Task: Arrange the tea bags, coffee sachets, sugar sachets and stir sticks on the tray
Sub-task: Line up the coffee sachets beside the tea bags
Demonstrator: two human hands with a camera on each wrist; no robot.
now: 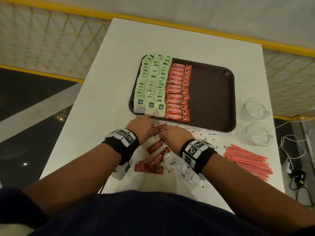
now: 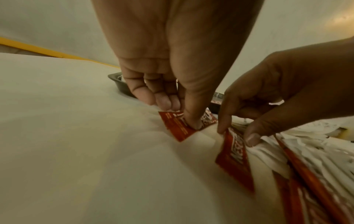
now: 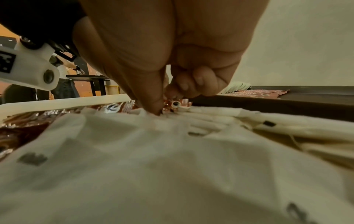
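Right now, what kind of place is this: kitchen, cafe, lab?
Probably a staged recording area, not a real cafe. A white table stands inside yellow mesh fencing, both hands wear wrist bands with printed markers, and cables lie on the floor beside it. The tray looks like a hospitality prop.

A white worktop [image 1: 119, 53] carried a dark brown tray [image 1: 214, 97] at its middle, with two clear glass cups [image 1: 255, 121] just beside the tray's right edge. Near the front edge lay loose red Nescafe coffee sachets [image 1: 154, 156] mixed with white sugar sachets [image 1: 185, 171], some overlapping. A bundle of red stir sticks [image 1: 247, 160] lay to the right of that heap, below the cups.
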